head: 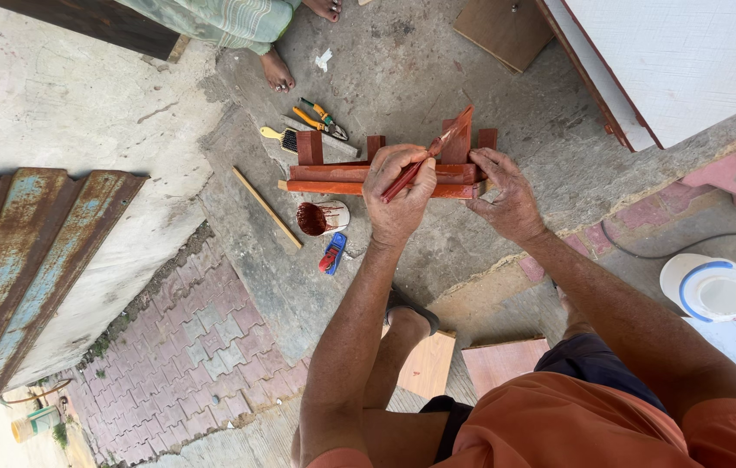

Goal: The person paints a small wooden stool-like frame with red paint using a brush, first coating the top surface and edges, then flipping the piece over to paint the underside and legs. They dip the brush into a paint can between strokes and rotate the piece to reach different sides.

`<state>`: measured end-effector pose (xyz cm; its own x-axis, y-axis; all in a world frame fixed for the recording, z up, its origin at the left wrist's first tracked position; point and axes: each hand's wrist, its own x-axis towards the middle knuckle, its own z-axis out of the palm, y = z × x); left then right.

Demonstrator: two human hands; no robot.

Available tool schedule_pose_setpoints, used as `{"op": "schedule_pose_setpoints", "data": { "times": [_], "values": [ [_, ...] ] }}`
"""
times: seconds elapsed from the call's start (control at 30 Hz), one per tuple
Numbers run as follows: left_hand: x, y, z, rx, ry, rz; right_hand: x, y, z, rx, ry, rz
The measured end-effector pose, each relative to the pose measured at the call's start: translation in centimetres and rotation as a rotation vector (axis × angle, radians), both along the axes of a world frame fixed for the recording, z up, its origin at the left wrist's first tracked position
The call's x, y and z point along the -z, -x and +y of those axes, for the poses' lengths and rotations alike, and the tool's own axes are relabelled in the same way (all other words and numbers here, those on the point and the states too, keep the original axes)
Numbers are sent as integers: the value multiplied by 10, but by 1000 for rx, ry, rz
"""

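A small wooden frame painted red-brown lies on the concrete ledge, with short uprights sticking up from its rails. My left hand is closed on a paint-covered brush, whose tip rests against one upright. My right hand presses on the right end of the frame and holds it still. A white cup of red-brown paint stands just left of my left hand.
Pliers, a yellow-handled brush, a thin wood strip and a blue-and-red tool lie near the cup. Another person's bare foot is at the top. Wood boards, a white bucket and rusty corrugated sheet surround me.
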<state>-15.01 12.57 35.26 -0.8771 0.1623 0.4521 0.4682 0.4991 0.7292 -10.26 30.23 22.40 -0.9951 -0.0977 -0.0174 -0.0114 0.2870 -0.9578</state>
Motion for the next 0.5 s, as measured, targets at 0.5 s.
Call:
{"op": "schedule_pose_setpoints", "data": {
  "times": [0.5],
  "values": [
    [-33,-18,-55,-69,68,-168,15,-2,-1,5,0,113]
  ]
}}
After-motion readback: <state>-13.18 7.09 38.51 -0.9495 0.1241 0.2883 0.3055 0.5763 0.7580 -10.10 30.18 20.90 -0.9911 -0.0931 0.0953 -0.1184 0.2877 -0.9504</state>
